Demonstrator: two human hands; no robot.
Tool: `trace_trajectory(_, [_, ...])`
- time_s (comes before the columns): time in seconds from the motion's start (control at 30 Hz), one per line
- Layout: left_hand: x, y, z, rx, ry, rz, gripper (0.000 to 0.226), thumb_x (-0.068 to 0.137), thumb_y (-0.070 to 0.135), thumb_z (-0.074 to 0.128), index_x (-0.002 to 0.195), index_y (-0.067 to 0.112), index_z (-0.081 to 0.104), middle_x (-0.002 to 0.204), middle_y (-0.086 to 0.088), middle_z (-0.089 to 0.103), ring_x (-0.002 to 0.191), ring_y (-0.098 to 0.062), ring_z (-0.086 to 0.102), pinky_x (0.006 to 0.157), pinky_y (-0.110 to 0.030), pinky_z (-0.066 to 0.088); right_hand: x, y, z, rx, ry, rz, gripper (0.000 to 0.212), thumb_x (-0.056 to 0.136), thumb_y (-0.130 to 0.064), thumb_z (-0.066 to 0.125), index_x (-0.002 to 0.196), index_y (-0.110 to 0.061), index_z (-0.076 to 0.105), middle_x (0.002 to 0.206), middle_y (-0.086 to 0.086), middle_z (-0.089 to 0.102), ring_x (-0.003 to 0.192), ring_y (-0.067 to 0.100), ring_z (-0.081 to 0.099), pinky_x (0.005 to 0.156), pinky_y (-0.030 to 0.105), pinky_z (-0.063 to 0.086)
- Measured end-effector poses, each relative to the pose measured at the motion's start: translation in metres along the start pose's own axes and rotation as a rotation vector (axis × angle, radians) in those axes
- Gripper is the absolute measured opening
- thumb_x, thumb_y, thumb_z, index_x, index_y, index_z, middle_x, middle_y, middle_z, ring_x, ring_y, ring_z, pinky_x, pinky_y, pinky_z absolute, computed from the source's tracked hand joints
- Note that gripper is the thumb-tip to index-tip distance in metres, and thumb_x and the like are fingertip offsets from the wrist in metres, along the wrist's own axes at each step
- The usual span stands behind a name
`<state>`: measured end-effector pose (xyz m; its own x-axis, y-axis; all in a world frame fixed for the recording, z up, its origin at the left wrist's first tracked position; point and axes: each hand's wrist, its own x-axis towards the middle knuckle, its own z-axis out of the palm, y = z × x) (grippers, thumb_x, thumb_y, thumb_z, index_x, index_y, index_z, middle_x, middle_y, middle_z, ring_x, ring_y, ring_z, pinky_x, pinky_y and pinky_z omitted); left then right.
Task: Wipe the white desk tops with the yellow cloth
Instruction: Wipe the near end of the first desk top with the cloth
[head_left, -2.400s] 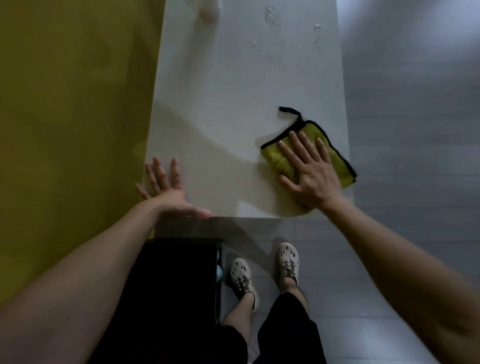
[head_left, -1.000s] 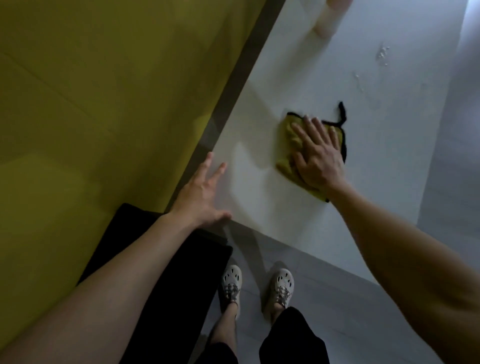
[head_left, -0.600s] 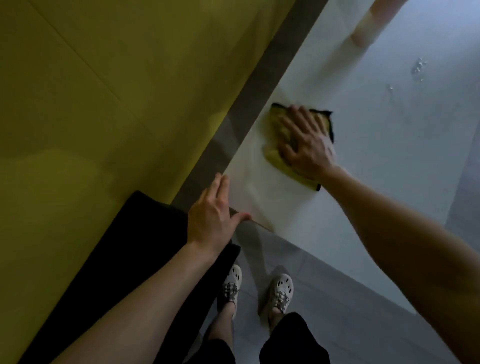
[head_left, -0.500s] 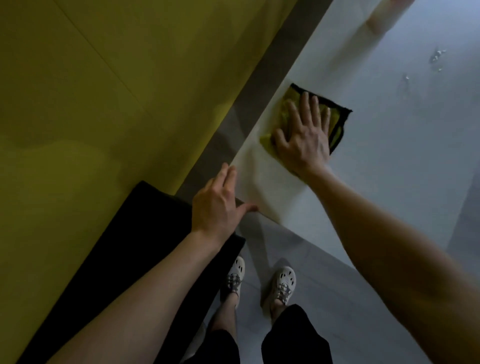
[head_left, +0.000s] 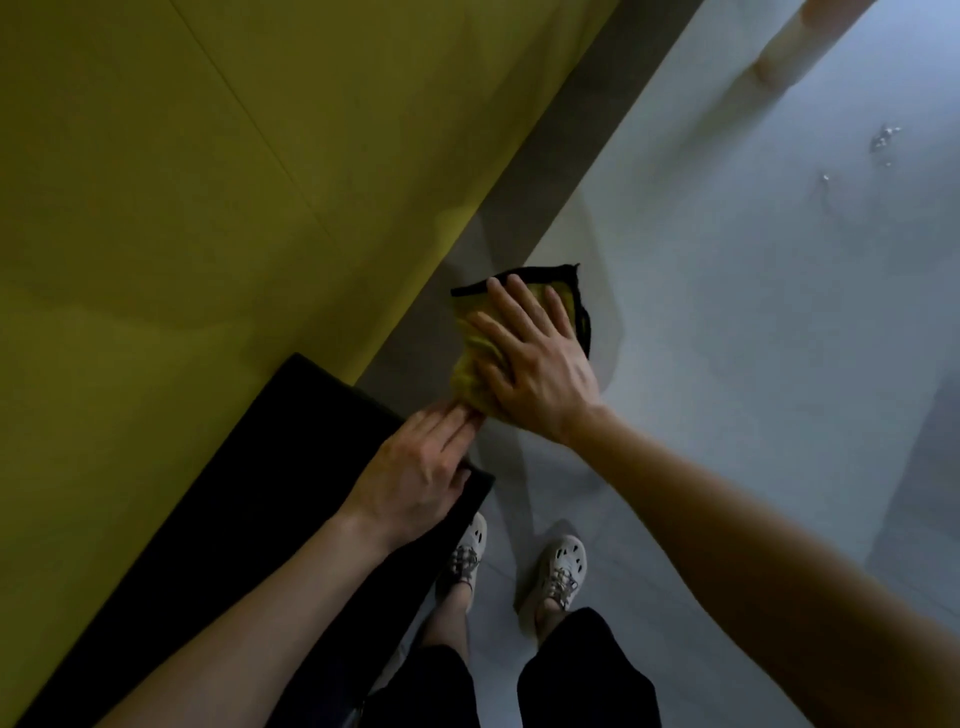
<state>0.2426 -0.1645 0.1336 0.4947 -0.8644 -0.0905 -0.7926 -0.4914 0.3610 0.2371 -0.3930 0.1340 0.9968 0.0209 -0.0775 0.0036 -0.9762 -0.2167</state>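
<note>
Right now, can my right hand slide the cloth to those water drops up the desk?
Probably yes. The right hand lies flat on the yellow cloth, and the white desk top between it and the water drops looks bare; a lean may help.

Dim and underexposed, cool light came from the upper right across the white desk top, soft shadows pooled at its near left corner, droplets glinted towards its right edge, the yellow wall looked murky, wide-angle bending at the frame edges, slight softness throughout.

right hand flat on yellow cloth | white desk corner | left hand touches cloth
</note>
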Motion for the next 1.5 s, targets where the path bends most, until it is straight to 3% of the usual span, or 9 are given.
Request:
trace_trajectory(0.23, [-0.005, -0.033, -0.02, 0.172, 0.001, -0.075, 0.053, 0.091, 0.016, 0.073, 0.142, 0.003, 0.065, 0.159, -0.02, 0.056, 0.148, -0.036, 0.053, 0.121, -0.049, 0.046, -0.002, 0.01, 0.004, -0.007, 0.101, 0.629, 0.078, 0.102, -0.067, 0.029, 0.171, -0.029, 0.025, 0.181, 0.015, -0.003, 0.167, 0.036, -0.008, 0.132, 0.065, -0.001])
trace_trajectory(0.43, [0.007, -0.042, -0.037, 0.285, -0.02, -0.109, 0.057, 0.091, 0.016, 0.072, 0.145, 0.0, 0.063, 0.153, -0.023, 0.06, 0.14, -0.04, 0.058, 0.116, -0.052, 0.048, -0.018, -0.017, 0.014, 0.027, 0.097, 0.358, 0.068, 0.107, -0.062, 0.036, 0.169, -0.035, 0.033, 0.182, 0.012, 0.004, 0.168, 0.034, -0.004, 0.132, 0.065, 0.003])
trace_trajectory(0.63, [0.029, -0.028, -0.046, 0.283, -0.043, -0.054, 0.06, 0.09, 0.017, 0.073, 0.147, 0.001, 0.062, 0.151, -0.023, 0.062, 0.137, -0.04, 0.061, 0.115, -0.052, 0.05, -0.078, -0.014, 0.021, 0.003, 0.141, 0.756, 0.067, 0.105, -0.054, 0.038, 0.167, -0.027, 0.037, 0.181, 0.016, 0.001, 0.167, 0.038, -0.006, 0.129, 0.07, 0.004])
trace_trajectory(0.77, [0.027, -0.029, -0.044, 0.376, -0.04, -0.035, 0.057, 0.092, 0.017, 0.069, 0.146, -0.001, 0.062, 0.151, -0.025, 0.061, 0.136, -0.042, 0.06, 0.115, -0.055, 0.048, 0.002, -0.055, 0.025, 0.047, 0.109, 0.617, 0.074, 0.106, -0.06, 0.036, 0.172, -0.027, 0.023, 0.181, 0.018, -0.002, 0.167, 0.04, -0.008, 0.129, 0.07, 0.0])
trace_trajectory(0.9, [0.039, -0.027, -0.039, 0.356, 0.03, -0.02, 0.064, 0.098, 0.028, 0.06, 0.156, 0.003, 0.051, 0.163, -0.022, 0.049, 0.151, -0.04, 0.048, 0.124, -0.055, 0.04, -0.063, -0.007, 0.026, -0.002, 0.153, 0.425, 0.066, 0.11, -0.061, 0.034, 0.17, -0.035, 0.03, 0.181, 0.012, 0.007, 0.168, 0.036, 0.002, 0.131, 0.066, 0.009])
trace_trajectory(1.1, [0.04, -0.015, -0.012, 0.011, 0.016, -0.02, 0.085, 0.086, 0.008, 0.067, 0.167, 0.007, 0.039, 0.177, -0.009, 0.033, 0.167, -0.023, 0.025, 0.13, -0.036, 0.034, -0.138, 0.005, 0.028, 0.001, 0.201, 0.894, 0.075, 0.098, -0.055, 0.043, 0.168, -0.027, 0.037, 0.181, 0.016, 0.004, 0.168, 0.038, -0.003, 0.129, 0.07, 0.007])
trace_trajectory(1.23, [0.035, -0.023, -0.014, -0.082, -0.004, -0.067, 0.09, 0.08, -0.007, 0.057, 0.167, 0.003, 0.036, 0.177, -0.011, 0.032, 0.167, -0.024, 0.024, 0.134, -0.04, 0.029, -0.031, -0.056, 0.031, 0.062, 0.199, 0.706, 0.075, 0.103, -0.055, 0.038, 0.171, -0.024, 0.03, 0.18, 0.019, 0.002, 0.167, 0.041, -0.003, 0.128, 0.071, 0.005])
trace_trajectory(1.4, [0.052, -0.005, -0.019, 0.279, -0.066, -0.012, 0.077, 0.084, 0.029, 0.061, 0.156, 0.005, 0.05, 0.158, -0.023, 0.049, 0.151, -0.042, 0.043, 0.124, -0.058, 0.039, -0.097, -0.012, 0.037, 0.028, 0.292, 0.489, 0.061, 0.11, -0.05, 0.046, 0.166, -0.029, 0.042, 0.179, 0.014, 0.02, 0.167, 0.038, 0.012, 0.13, 0.066, 0.014])
trace_trajectory(1.5, [0.061, 0.021, -0.011, 0.331, -0.103, 0.083, 0.087, 0.09, 0.056, 0.065, 0.165, 0.019, 0.04, 0.163, -0.025, 0.038, 0.156, -0.045, 0.034, 0.125, -0.062, 0.031, -0.22, 0.047, 0.036, -0.037, 0.311, 0.735, 0.065, 0.104, -0.049, 0.051, 0.164, -0.027, 0.046, 0.18, 0.01, 0.019, 0.167, 0.035, 0.011, 0.129, 0.067, 0.017])
